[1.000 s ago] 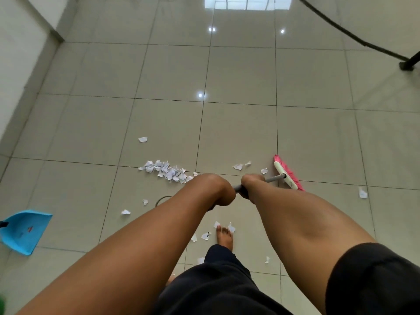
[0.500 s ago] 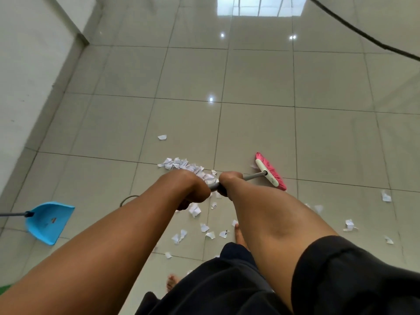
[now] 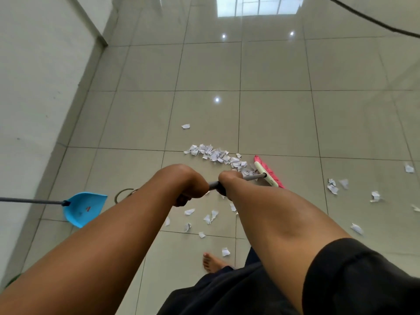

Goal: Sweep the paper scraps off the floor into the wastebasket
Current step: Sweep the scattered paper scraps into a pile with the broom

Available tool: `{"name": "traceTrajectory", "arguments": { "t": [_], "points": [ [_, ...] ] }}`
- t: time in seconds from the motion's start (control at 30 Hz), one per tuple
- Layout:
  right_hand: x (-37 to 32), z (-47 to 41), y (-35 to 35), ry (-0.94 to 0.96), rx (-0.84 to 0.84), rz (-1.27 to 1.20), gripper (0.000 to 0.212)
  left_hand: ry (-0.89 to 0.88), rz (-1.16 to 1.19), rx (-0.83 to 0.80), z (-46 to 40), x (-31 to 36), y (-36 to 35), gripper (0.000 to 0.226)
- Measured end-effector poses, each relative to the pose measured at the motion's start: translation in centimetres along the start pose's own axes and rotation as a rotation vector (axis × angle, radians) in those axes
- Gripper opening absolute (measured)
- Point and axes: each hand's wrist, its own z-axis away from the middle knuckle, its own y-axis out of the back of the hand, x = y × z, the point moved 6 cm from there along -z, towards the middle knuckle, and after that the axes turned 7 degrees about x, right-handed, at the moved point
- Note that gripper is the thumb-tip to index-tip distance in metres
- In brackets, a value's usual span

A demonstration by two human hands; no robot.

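Observation:
Both hands grip a grey broom handle. My left hand holds it nearer me, my right hand just ahead. The pink-bristled broom head rests on the tiled floor, touching the right end of a long heap of white paper scraps. Loose scraps lie below my hands, and several more scraps are scattered to the right. No wastebasket is in view.
A blue dustpan with a long grey handle lies at the left by the white wall. A dark cable crosses the top right. My bare foot stands below the scraps. A thin ring lies near the dustpan.
The broom head has swept leftward to the end of the scrap heap, pushing stray scraps into it. My view shifted right, so the dustpan and wall show more.

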Motion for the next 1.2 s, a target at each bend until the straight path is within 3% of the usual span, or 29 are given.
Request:
{"name": "traceTrajectory", "arguments": {
  "t": [0.07,0.13,0.33,0.5,0.6,0.7,0.83,1.07,1.2],
  "points": [
    [0.8,-0.5,0.5,-0.131,-0.087,-0.27,0.036,-0.044,-0.034,0.031,0.6,0.9,0.0,0.021],
    [1.9,-0.9,2.7,-0.17,-0.055,-0.456,0.044,-0.092,-0.097,0.072,1.4,3.1,-0.3,0.021],
    [5.9,-2.9,11.5,-0.422,0.137,-0.797,0.042,-0.195,-0.163,0.117,2.7,12.0,-1.6,0.021],
    [9.8,-7.7,23.0,-0.329,0.214,-0.614,0.036,-0.273,-0.202,0.125,3.8,24.0,-3.0,0.025],
    [12.7,-11.7,30.8,-0.347,0.266,-0.678,0.034,-0.299,-0.224,0.136,4.4,33.0,-3.6,0.018],
    [14.9,-15.6,38.5,-0.351,0.289,-0.703,0.017,-0.33,-0.272,0.145,5.1,42.0,-4.2,0.023],
    [18.0,-20.5,48.1,-0.378,0.318,-0.679,0.018,-0.359,-0.313,0.145,6.1,53.5,-5.2,0.022],
    [23.0,-27.2,60.6,-0.411,0.384,-0.632,0.019,-0.384,-0.286,0.11,6.3,67.9,-7.3,0.016],
    [24.7,-30.6,64.8,-0.421,0.372,-0.665,0.01,-0.403,-0.271,0.101,5.7,73.7,-8.4,0.016]
  ]
}}
